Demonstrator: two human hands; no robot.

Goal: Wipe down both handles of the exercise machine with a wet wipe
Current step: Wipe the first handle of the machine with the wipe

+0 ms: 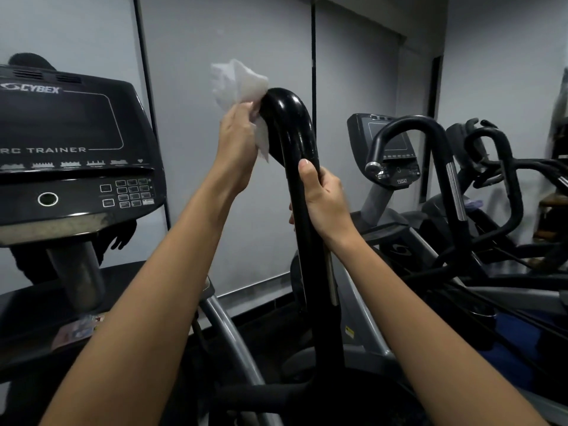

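Observation:
A glossy black curved handle (pixel 295 127) of the exercise machine rises in the middle of the view. My left hand (pixel 238 142) holds a crumpled white wet wipe (pixel 238 84) against the left side of the handle's top bend. My right hand (pixel 322 195) grips the handle's straight shaft lower down, thumb pointing up. The machine's other handle is not in view.
The machine's black console (pixel 70 149) with a keypad stands at the left, with a packet (pixel 78 330) on the ledge below it. A second machine with a hooked black handle (pixel 427 139) and a screen stands at the right, more equipment behind it. Grey wall panels lie ahead.

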